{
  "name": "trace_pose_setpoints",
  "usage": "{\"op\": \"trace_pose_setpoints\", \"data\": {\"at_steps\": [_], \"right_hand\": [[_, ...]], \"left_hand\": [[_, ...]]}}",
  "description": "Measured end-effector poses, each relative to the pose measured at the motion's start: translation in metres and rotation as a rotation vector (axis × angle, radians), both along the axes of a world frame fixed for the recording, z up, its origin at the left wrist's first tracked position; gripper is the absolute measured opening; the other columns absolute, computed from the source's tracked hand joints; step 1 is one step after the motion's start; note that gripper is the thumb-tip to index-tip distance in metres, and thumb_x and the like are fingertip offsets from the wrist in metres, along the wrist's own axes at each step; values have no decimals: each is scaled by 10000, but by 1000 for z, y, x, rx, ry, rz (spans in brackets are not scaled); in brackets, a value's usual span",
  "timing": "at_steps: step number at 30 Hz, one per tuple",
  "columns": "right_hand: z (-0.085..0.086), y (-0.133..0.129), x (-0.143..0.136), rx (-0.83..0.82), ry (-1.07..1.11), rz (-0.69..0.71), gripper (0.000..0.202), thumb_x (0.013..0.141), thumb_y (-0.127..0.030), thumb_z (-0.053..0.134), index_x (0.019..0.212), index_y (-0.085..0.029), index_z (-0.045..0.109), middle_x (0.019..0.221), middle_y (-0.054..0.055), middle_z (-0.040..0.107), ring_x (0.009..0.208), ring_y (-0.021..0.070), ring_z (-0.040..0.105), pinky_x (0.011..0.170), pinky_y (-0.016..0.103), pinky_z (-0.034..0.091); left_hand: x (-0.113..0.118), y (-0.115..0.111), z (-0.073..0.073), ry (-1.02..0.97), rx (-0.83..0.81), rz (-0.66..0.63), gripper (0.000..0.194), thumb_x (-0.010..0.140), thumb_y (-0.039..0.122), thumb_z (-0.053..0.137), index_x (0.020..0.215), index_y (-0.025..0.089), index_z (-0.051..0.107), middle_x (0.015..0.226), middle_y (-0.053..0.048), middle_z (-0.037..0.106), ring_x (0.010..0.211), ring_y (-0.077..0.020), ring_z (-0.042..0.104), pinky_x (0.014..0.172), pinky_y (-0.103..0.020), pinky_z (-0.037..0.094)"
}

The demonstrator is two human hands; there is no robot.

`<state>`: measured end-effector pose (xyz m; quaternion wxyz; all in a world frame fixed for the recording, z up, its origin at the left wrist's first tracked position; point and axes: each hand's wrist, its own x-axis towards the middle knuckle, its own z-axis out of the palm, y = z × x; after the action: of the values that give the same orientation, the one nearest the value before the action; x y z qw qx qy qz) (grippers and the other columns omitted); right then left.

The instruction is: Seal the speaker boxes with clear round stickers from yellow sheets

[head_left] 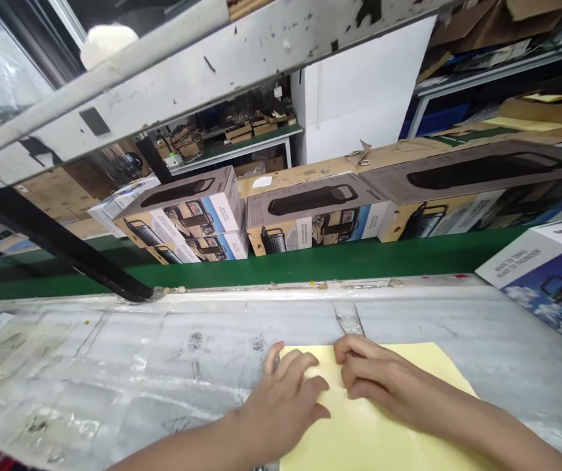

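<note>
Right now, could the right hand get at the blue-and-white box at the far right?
Probably yes: nothing visible stands between the right hand and the blue-and-white box, only plastic-covered tabletop, though the hand would first have to leave the yellow sheet.

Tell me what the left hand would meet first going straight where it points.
Likely the right hand, just across the yellow sheet from the left hand, though relative height is unclear.

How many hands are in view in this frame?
2: the left hand at the left edge of the yellow sheet, and the right hand at its far edge. No others are visible.
</note>
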<state>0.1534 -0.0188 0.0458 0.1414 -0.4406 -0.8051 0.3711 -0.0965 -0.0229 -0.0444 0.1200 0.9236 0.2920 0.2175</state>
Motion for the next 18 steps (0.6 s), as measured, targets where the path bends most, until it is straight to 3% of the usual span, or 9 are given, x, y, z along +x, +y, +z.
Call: {"op": "trace_pose_setpoints", "data": {"at_steps": [4,6,7,8,10,12,13,15,18], "right_hand": [[10,3,19,-218,205,-179,268,913,-386,687,694,-230,684,1127,120,659,1052,294,662,912,429,538],[15,4,28,-302,374,-292,368,848,-516,762,649,-222,663,1049,138,692,1006,313,668,844,438,550],[16,5,31,-346,461,-331,403,818,-560,786,647,-221,651,949,131,700,909,299,676,776,425,552],[17,5,32,-395,540,-354,426,791,-584,808,650,-221,636,833,110,688,783,269,664,696,400,541],[18,3,30,-475,652,-398,440,764,-586,839,672,-220,614,669,50,627,594,202,587,582,344,481],[20,0,23,-498,696,-468,426,755,-560,863,700,-213,621,640,24,607,570,174,557,570,312,437],[21,-2,19,-495,700,-509,417,747,-553,874,720,-210,637,651,19,609,584,167,555,578,302,423],[23,-3,11,-495,694,-574,408,724,-550,894,763,-208,674,668,6,608,606,155,543,597,289,406],[24,-3,3,-525,669,-610,410,700,-560,903,801,-215,703,670,-10,584,608,149,518,592,286,400]], "left_hand": [[-1,6,8,9,16,-144,134,1012,317,599,1101,260,681,1121,-41,736,1048,-202,692,1153,-490,400],[1,33,25,-60,-85,-225,159,1031,339,563,1014,264,702,1037,-16,757,971,-174,701,1113,-428,432],[3,54,36,-140,-144,-196,198,1037,371,545,986,265,705,1011,-17,759,956,-173,701,1083,-404,454],[6,79,46,-253,-205,-121,234,1040,407,530,974,267,704,994,-21,759,954,-176,701,1058,-385,473],[15,136,64,-553,-256,298,285,1030,470,519,1125,250,672,1164,-84,729,1147,-230,659,1096,-423,457],[26,190,73,-878,-357,677,411,999,473,577,1319,216,570,1417,-134,604,1389,-254,516,1203,-445,355],[31,213,74,-1004,-421,782,499,986,466,599,1395,195,505,1521,-156,513,1476,-255,425,1239,-439,305],[41,247,73,-1172,-530,864,604,977,460,610,1467,158,427,1613,-187,400,1541,-255,332,1264,-418,268],[47,278,68,-1316,-603,829,484,1003,419,561,1400,144,526,1531,-182,524,1461,-248,473,1225,-391,361]]}}
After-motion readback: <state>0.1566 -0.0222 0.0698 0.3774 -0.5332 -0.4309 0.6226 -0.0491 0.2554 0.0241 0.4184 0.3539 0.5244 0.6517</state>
